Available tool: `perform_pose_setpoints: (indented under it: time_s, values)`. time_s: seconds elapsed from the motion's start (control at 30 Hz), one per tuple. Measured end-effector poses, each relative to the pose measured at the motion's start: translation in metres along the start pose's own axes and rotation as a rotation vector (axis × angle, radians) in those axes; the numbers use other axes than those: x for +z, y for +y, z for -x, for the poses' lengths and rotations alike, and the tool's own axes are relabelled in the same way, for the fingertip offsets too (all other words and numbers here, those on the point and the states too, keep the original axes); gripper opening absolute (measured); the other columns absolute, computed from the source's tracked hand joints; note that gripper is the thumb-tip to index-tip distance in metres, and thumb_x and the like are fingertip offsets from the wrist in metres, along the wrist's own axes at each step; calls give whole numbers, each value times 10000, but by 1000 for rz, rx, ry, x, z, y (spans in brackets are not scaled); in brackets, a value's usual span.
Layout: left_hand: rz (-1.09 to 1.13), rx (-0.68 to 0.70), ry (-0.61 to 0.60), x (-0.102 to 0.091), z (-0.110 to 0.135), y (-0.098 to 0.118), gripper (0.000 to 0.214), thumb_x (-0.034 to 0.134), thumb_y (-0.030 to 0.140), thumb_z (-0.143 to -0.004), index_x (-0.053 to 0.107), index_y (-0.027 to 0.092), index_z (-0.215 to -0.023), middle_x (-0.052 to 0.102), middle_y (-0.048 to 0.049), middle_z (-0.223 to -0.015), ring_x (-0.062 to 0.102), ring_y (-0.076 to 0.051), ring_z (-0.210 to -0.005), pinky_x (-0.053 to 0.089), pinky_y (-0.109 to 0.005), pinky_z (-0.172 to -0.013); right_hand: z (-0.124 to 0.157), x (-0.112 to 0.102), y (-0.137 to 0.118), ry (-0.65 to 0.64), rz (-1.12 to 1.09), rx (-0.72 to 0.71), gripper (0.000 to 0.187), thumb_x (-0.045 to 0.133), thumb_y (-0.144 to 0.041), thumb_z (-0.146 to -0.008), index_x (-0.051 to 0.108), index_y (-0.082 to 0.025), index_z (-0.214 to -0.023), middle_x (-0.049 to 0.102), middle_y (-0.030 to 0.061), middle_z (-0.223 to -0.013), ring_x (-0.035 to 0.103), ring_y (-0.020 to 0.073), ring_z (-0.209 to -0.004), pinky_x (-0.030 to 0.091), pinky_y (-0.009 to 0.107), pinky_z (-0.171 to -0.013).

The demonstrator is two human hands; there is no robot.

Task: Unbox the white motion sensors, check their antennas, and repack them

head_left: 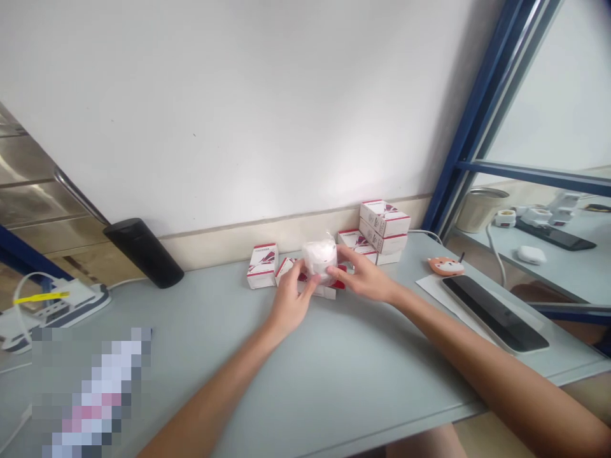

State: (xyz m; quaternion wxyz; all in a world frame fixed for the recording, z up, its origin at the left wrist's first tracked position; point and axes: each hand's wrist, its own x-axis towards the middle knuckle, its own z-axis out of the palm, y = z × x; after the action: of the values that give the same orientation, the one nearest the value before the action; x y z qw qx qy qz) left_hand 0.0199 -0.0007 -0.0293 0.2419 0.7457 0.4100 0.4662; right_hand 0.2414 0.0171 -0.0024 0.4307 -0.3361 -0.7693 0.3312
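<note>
My left hand (290, 299) and my right hand (366, 277) hold a small white item (319, 257) between their fingertips. It looks rounded and wrapped in thin clear plastic; its exact kind does not show. Just behind and below it lies an open-looking white and red box (327, 292), partly covered by the fingers. To the left, a closed white box (262, 266) with a dark red pattern rests on the table. Beside my right hand stands a stack of similar boxes (384, 219), with another box (356, 242) against its left side.
A black cylinder (143, 252) leans near the wall at left, beside a power strip (60, 305) with cables. At right lie a phone (494, 313) on white paper (436, 291) and an orange animal-faced gadget (446, 265). A blue-framed glass panel (529, 178) borders the table (334, 381).
</note>
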Motion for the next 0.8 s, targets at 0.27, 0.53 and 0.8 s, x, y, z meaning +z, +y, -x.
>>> perform_pose_setpoints:
  time_s: [0.27,0.53,0.8]
  values:
    - [-198,20,52,3,2,-13,267,609,496,-1038,641,236,-1087,679,-116,-1201,582,-306,-1229,448,-430,-1056,-2,-3,13,-84,-41,85,403,714,-475,-975,667,-199,-1266,779,93,-1186,755,261,-973,629,436,-913]
    - [-145,33,80,2,1,-5,286,492,467,-1093,626,237,-1197,682,-100,-1194,586,-271,-1186,443,-423,-1082,-2,4,8,94,-9,-3,377,704,-495,-972,678,-229,-1238,756,89,-1219,721,276,-1088,631,409,-904]
    - [-92,8,16,5,3,-3,333,535,503,-1068,642,237,-1237,704,-127,-1254,617,-306,-1214,441,-460,-1094,-3,-7,9,16,54,-40,328,716,-471,-972,671,-228,-1187,753,76,-1176,684,270,-1062,560,406,-934]
